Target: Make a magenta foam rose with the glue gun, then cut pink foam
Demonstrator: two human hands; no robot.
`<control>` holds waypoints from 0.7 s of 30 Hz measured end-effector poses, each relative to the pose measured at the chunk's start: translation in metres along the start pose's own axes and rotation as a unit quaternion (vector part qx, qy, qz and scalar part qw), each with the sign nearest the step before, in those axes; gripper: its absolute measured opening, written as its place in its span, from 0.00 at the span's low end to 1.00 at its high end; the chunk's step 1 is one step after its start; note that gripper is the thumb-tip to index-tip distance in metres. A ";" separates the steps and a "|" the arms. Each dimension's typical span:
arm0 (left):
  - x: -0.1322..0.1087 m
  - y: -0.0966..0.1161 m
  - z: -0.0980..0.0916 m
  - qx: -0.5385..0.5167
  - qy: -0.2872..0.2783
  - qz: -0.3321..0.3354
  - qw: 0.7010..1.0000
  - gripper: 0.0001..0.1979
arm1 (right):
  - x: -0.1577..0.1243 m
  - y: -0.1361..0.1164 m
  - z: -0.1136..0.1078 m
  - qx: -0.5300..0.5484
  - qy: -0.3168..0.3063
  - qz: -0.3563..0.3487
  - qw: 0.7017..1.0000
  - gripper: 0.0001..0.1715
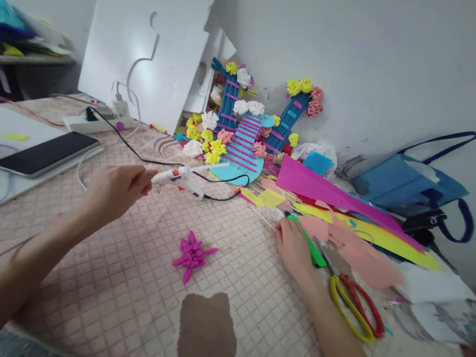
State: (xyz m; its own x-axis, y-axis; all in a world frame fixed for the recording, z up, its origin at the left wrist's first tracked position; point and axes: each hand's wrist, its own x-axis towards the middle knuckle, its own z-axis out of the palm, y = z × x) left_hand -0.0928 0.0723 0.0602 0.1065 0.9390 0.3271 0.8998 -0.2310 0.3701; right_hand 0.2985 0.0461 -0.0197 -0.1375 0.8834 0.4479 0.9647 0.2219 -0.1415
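Observation:
My left hand (116, 189) is closed, its fingertips at the front end of a white hot glue gun (182, 179). A glue stick juts from the gun's back and a black cord trails from its handle. At the right, my right hand (294, 246) rests low over the table with its fingertips pinched at the end of a thin wooden stick (262, 217). A green strip (315, 253) lies against that hand. Between both hands, a magenta paper flower (192, 257) lies on the table. Nearer me is a brown cut-out shape (207, 330).
Red-and-yellow-handled scissors (355, 309) lie right of my right forearm, near coloured paper sheets (350, 204). Decorated stick-built pieces (246, 138) lean at the wall. A tablet (47, 154) and a power strip (94, 119) are at left, a blue bag (412, 180) at right.

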 end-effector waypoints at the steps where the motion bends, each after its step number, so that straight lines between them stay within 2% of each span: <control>1: 0.002 -0.001 -0.005 0.041 0.021 -0.027 0.999 0.23 | 0.000 -0.001 -0.001 0.006 0.007 0.000 1.000 0.07; 5: 0.023 -0.006 -0.013 0.139 0.060 -0.064 0.986 0.26 | -0.004 -0.012 -0.009 0.039 0.033 -0.002 0.999 0.07; 8: 0.042 -0.018 -0.007 0.142 0.097 -0.052 0.984 0.16 | -0.009 -0.024 -0.014 0.078 0.041 -0.010 0.996 0.06; 10: 0.049 -0.027 -0.001 0.129 0.138 -0.024 0.982 0.24 | -0.013 -0.033 -0.017 0.111 0.041 -0.019 0.993 0.07; 11: 0.050 -0.032 0.001 0.116 0.156 -0.021 0.981 0.25 | -0.015 -0.038 -0.018 0.126 0.040 -0.024 0.991 0.07; 13: 0.046 -0.037 0.004 0.100 0.165 -0.005 0.981 0.15 | -0.017 -0.048 -0.021 0.142 0.030 -0.038 0.989 0.08; 15: 0.035 -0.036 0.006 0.103 0.184 0.004 0.978 0.19 | -0.019 -0.059 -0.024 0.155 0.017 -0.062 0.986 0.08; 17: 0.021 -0.031 0.006 0.106 0.211 0.025 0.971 0.16 | -0.020 -0.069 -0.027 0.175 0.003 -0.092 0.980 0.08; 19: 0.004 -0.024 0.006 0.092 0.207 0.067 0.972 0.17 | -0.021 -0.080 -0.031 0.198 -0.012 -0.113 0.973 0.07; 21: -0.013 -0.017 0.007 0.065 0.194 0.103 0.973 0.10 | -0.024 -0.089 -0.033 0.218 -0.024 -0.124 0.968 0.07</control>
State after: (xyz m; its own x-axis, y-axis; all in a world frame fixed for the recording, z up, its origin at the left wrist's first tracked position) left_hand -0.1061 0.0654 0.0433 0.1458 0.7024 0.6966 0.9249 -0.3467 0.1559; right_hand 0.2239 -0.0084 0.0117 -0.3725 0.7963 0.4766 0.7160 0.5733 -0.3983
